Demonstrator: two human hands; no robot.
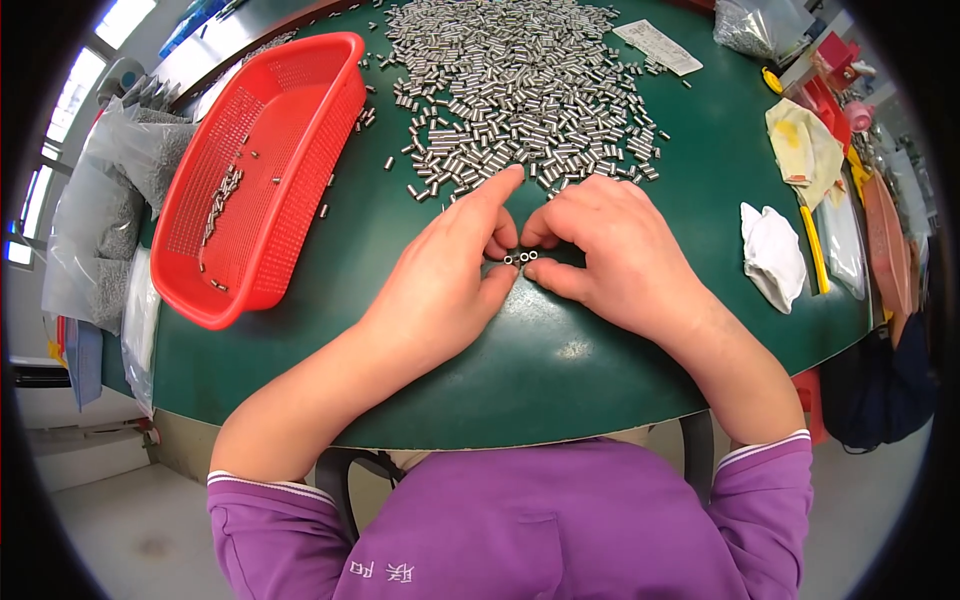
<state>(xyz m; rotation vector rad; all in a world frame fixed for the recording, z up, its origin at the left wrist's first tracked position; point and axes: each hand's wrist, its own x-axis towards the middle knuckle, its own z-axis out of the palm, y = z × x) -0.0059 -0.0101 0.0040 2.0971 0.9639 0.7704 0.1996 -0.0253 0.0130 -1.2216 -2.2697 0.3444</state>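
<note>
Several small metal tubes (521, 258) are lined up in a short row between my two hands, their round open ends facing me. My left hand (440, 258) pinches the row's left end with thumb and fingertips, its index finger pointing forward. From the other side, the bent fingers and thumb of my right hand (618, 250) close on the right end. My fingers partly cover the row. Just beyond my fingertips spreads a large pile of loose metal tubes (500, 85), lying in many directions.
A red perforated plastic basket (270, 240) with a few tubes inside stands on the left of the green table (420, 400). Filled clear bags (100, 215) sit beyond it. On the right lie a white cloth (772, 258), a yellow-handled tool (814, 250) and a yellowish glove (803, 145). A paper slip (657, 47) lies beside the pile.
</note>
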